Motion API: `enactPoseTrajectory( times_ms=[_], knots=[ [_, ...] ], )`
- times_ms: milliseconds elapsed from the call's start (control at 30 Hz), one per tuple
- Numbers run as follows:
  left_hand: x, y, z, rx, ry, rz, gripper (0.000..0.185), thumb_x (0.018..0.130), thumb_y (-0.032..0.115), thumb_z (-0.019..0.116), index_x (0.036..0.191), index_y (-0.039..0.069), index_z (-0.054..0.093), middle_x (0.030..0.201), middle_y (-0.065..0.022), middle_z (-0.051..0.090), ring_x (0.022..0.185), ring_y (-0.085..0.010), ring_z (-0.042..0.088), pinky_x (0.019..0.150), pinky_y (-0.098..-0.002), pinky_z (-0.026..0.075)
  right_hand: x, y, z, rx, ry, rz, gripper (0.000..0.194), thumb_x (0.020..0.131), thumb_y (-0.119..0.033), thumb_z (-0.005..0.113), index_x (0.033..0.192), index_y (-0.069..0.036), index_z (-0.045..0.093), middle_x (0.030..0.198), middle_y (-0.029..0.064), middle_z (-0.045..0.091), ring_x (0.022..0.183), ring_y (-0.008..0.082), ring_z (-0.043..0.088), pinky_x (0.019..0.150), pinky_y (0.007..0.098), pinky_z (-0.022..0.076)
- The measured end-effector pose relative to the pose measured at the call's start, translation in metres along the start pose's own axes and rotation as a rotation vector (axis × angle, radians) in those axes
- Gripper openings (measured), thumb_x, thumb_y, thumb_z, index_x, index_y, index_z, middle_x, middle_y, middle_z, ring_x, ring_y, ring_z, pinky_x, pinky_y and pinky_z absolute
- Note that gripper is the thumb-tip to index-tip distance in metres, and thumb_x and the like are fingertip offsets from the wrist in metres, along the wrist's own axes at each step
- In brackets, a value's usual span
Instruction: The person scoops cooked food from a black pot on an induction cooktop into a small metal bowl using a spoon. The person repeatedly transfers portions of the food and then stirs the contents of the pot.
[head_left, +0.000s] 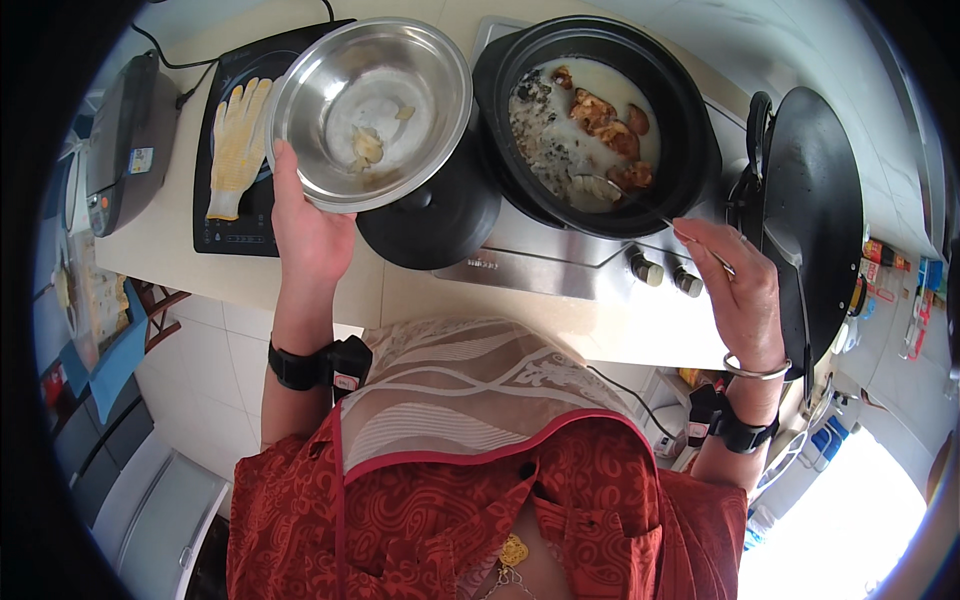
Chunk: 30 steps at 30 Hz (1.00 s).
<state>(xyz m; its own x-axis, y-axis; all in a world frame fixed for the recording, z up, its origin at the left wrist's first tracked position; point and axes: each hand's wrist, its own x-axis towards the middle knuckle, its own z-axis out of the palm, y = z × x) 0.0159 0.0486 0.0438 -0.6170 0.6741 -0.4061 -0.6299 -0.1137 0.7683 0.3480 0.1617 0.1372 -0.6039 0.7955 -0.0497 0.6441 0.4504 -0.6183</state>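
My left hand (311, 225) grips the rim of a stainless steel bowl (442, 97) and holds it tilted left of the pot. A few pale, thin pieces (366, 148) lie in the bowl. A metal spoon (701, 244) is in my right hand (731, 289), its lower end inside a black pot (690, 150) on the gas stove. The pot holds cloudy, whitish liquid (592, 75), brown chunks (594, 112) and greyish bits along its left side. Pale pieces lie at the spoon's end. The black pot lid (431, 232) rests partly beneath the bowl, at the stove's left edge.
A yellow-and-white knitted glove (236, 150) lies on a black induction cooker (236, 238) at the left. Further left stands a dark grey appliance (131, 150). A black wok (817, 172) with a ladle (786, 244) stands right of the pot. Two stove knobs (646, 268) face me.
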Motion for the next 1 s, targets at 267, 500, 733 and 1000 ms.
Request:
enactPoseTrajectory(
  times_ms=[267,500,733,1000],
  knots=[
    [-0.001,-0.002,0.004,-0.015,0.021,-0.017,0.048,0.102,0.039,0.033,0.138,0.008,0.039,0.134,-0.0055,0.05,0.122,-0.019,0.049,0.102,-0.0366,0.04,0.003,0.002,-0.009,0.018,0.023,0.019,0.017,0.088,-0.003,0.061,0.104,0.0,0.066,0.091,0.0135,0.067,0.08,0.0238,0.065,0.072,0.0279,0.0495],
    [0.002,-0.002,-0.001,-0.019,0.027,-0.009,0.048,0.102,0.039,0.033,0.138,0.008,0.039,0.134,-0.0053,0.05,0.121,-0.0189,0.05,0.101,-0.036,0.042,0.001,0.0,-0.006,0.0,-0.026,0.025,0.017,0.088,-0.003,0.061,0.104,-0.001,0.066,0.091,0.0143,0.067,0.081,0.026,0.065,0.073,0.0291,0.0499],
    [0.001,-0.003,0.001,0.002,0.023,-0.015,0.048,0.102,0.04,0.034,0.138,0.009,0.039,0.134,-0.0049,0.05,0.122,-0.0189,0.05,0.101,-0.0361,0.042,0.003,-0.002,-0.013,0.049,-0.08,0.049,0.018,0.088,-0.002,0.061,0.105,0.0,0.066,0.096,0.0142,0.068,0.084,0.0256,0.066,0.076,0.0285,0.0503],
    [0.002,-0.002,0.001,-0.005,0.001,-0.001,0.048,0.102,0.04,0.034,0.139,0.009,0.038,0.135,-0.0055,0.049,0.123,-0.0191,0.049,0.102,-0.037,0.041,0.02,0.007,0.004,0.01,0.056,-0.043,0.019,0.088,-0.003,0.061,0.106,-0.001,0.066,0.096,0.0129,0.068,0.086,0.0253,0.066,0.077,0.029,0.0505]
  ],
)
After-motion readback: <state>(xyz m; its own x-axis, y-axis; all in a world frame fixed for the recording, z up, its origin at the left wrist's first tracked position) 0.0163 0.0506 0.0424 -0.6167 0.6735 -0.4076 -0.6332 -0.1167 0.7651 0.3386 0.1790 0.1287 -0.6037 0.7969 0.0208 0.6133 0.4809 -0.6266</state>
